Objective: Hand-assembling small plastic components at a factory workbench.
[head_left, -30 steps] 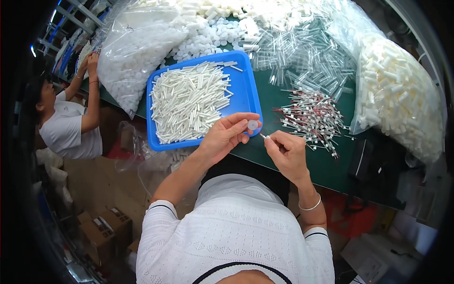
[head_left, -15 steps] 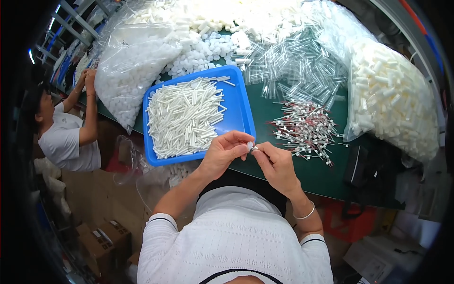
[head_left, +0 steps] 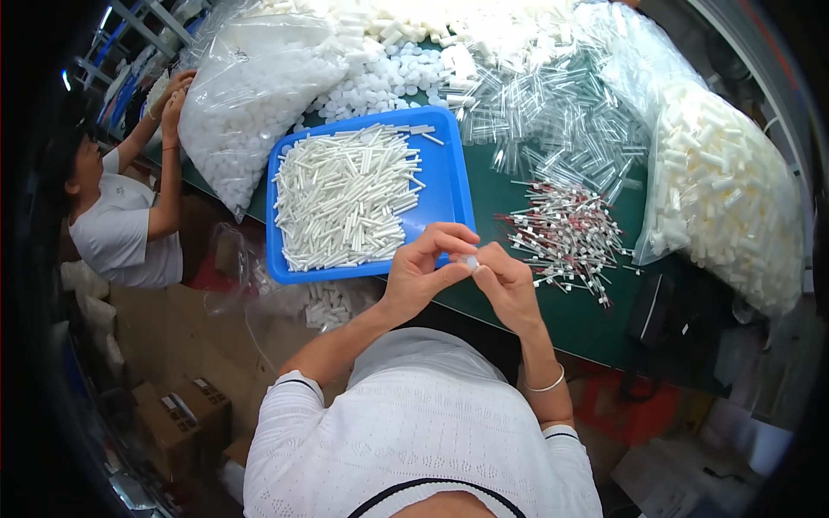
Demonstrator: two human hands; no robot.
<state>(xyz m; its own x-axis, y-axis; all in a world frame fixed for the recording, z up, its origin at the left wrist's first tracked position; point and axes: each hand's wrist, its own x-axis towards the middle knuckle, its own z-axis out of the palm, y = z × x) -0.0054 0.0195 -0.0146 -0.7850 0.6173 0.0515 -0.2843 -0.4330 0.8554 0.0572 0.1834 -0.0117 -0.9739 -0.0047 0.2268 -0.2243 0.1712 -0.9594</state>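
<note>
My left hand [head_left: 421,272] and my right hand [head_left: 509,283] meet in front of my chest, by the near right corner of the blue tray. Their fingertips pinch a small round translucent white cap [head_left: 471,262] from both sides. Fingers cover whatever else may be joined to it. The blue tray [head_left: 446,177] carries a heap of thin white sticks [head_left: 350,198]. Right of my right hand lies a pile of small white connectors with red wires [head_left: 570,233].
Behind the tray are loose white caps [head_left: 380,82] and a plastic bag of caps [head_left: 250,112]. Clear plastic tubes [head_left: 553,112] lie on the green table [head_left: 488,207]. A bag of cream cylinders [head_left: 725,190] stands right, near a black case [head_left: 669,311]. A person [head_left: 129,207] works at left.
Both hands have closed in on the small cap, and my right fingers now overlap it. The white stem seen beside it earlier is hidden. The view has shifted slightly.
</note>
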